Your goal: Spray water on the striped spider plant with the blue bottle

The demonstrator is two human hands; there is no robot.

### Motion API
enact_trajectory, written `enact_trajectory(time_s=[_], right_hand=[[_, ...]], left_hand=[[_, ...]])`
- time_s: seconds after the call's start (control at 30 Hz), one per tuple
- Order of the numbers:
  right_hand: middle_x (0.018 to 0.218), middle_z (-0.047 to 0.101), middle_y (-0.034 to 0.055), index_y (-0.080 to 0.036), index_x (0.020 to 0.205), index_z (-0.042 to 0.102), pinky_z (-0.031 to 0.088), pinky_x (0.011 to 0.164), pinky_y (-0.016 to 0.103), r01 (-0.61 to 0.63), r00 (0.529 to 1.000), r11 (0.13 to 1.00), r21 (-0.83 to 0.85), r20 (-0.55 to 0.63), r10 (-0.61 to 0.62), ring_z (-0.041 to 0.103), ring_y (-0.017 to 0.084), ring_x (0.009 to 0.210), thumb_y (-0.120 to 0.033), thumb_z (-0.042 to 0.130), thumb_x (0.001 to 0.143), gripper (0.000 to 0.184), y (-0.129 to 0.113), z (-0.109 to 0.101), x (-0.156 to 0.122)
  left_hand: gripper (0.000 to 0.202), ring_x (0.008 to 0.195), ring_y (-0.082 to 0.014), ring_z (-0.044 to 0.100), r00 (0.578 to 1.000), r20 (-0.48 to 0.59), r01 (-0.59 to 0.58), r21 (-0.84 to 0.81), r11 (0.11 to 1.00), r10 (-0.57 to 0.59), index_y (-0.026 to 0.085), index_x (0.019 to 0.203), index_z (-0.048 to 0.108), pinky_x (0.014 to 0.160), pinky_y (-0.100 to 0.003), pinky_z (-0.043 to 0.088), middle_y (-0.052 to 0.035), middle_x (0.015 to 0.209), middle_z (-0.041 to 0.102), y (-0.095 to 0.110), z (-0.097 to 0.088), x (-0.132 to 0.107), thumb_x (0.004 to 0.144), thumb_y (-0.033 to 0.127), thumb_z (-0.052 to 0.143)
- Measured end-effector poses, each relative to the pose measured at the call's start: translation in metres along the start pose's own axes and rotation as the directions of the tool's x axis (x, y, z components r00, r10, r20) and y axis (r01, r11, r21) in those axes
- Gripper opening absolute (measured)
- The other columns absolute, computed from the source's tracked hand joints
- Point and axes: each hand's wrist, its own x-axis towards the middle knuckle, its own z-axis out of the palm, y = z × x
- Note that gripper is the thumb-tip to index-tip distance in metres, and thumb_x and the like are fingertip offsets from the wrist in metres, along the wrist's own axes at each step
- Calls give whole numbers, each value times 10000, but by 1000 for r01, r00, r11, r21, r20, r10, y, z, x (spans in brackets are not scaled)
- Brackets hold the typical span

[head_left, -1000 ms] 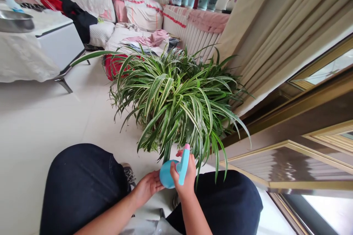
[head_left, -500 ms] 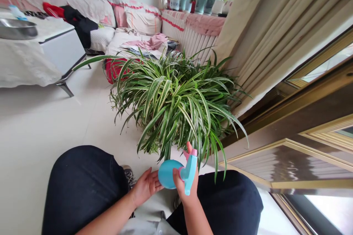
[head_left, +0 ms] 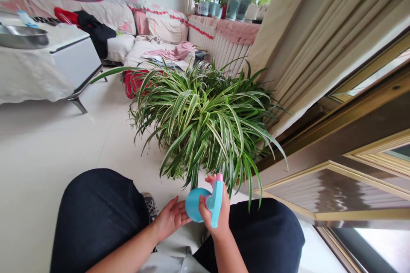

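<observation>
Blue spray bottle [head_left: 195, 205] turned a touch since the frame half a second back, with less of the round body showing and the pink-tipped head [head_left: 219, 178] swung slightly in. Position: held up between the knees, right at the lower edge of a big variegated spider plant [head_left: 205, 123], with a few long striped leaves hanging just past the right hand [head_left: 214, 215]. Grip-wise, right hand clenched around the bottle's neck, fingers wrapped over it. Left hand [head_left: 169, 218] open, no real grasp, left fingers [head_left: 180, 213] just up against the blue body (more a touch than a hold, by the look of it).

Around that: dark trousers [head_left: 99, 217] over both knees, a grey sneaker [head_left: 150, 207] poking out by the left knee, pale floor tile [head_left: 57, 149] underneath. Off to the right, a beige curtain [head_left: 320, 42] and a gold-trimmed door frame [head_left: 336, 187]. Past the plant, a white radiator [head_left: 227, 47] under a pink cloth, a row of potted plants [head_left: 233, 7] on the windowsill, a red cushion [head_left: 136, 83] and heaped clothes on a bed, plus a steel basin [head_left: 22, 36] on a white-draped table [head_left: 73, 64] far left.
</observation>
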Motion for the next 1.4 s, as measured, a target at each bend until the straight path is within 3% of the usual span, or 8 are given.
enact_trajectory(time_s=[0.13,0.27,0.4,0.53,0.7,0.9,1.07,1.4], right_hand=[[933,600,64,-208,1149,519,554,709,406,-17,999,1000,-5,27,17,630,260,910,-211,540,764,386,-4,0,1],[919,599,61,-216,1145,518,556,722,416,-31,999,1000,-2,34,31,628,273,948,-221,537,781,365,-2,1,-1],[1131,603,105,-215,1357,408,536,852,479,-67,997,998,7,44,66,603,295,1092,-235,519,814,554,5,2,-1],[1383,477,153,-215,1484,236,469,965,552,-24,998,999,41,60,21,506,334,1257,-316,494,861,683,9,3,0],[1503,323,174,-215,1510,161,416,980,623,46,999,999,-27,4,-46,308,382,1398,-445,456,891,723,3,4,-3],[1300,542,171,-191,1426,332,229,1013,746,74,993,987,-142,103,-60,334,418,1365,-502,397,911,605,-4,-9,2],[1085,573,133,-181,1193,509,355,944,666,73,996,980,-187,69,-61,503,365,1118,-414,511,834,427,-8,-16,8],[859,546,48,-212,1006,489,385,930,619,134,991,973,-189,32,-130,515,260,838,-274,514,787,229,-22,-10,6]], left_hand=[[440,955,-210,708,1000,-3,2,-8,1000,-2,71,1096,682,900,-328,471,-128,1042,760,-2,-3,1,916,426,494],[428,944,-207,710,1000,-23,7,0,1000,-7,81,1069,686,907,-329,460,-117,1017,766,-2,-6,2,923,425,478],[454,915,-212,713,999,-52,-3,11,1000,4,72,1063,686,888,-328,464,-128,974,773,-2,-2,1,934,435,446],[458,895,-207,716,994,-111,-15,3,1000,15,71,1036,697,864,-315,477,-131,962,774,0,6,-1,937,430,429],[446,912,-198,714,999,-40,-29,0,1000,29,89,1038,697,876,-309,481,-118,985,772,2,6,-2,939,423,418],[470,917,-206,715,999,-32,-2,-9,1000,1,66,1084,679,870,-324,481,-133,1003,767,-5,7,-4,948,417,398],[508,938,-222,713,999,-28,40,3,999,-40,40,1134,655,905,-351,470,-156,1012,762,-8,9,-5,949,425,381],[476,1003,-235,684,1000,3,2,9,1000,-2,77,1151,662,983,-375,421,-131,1095,742,-6,3,-3,907,438,469]])
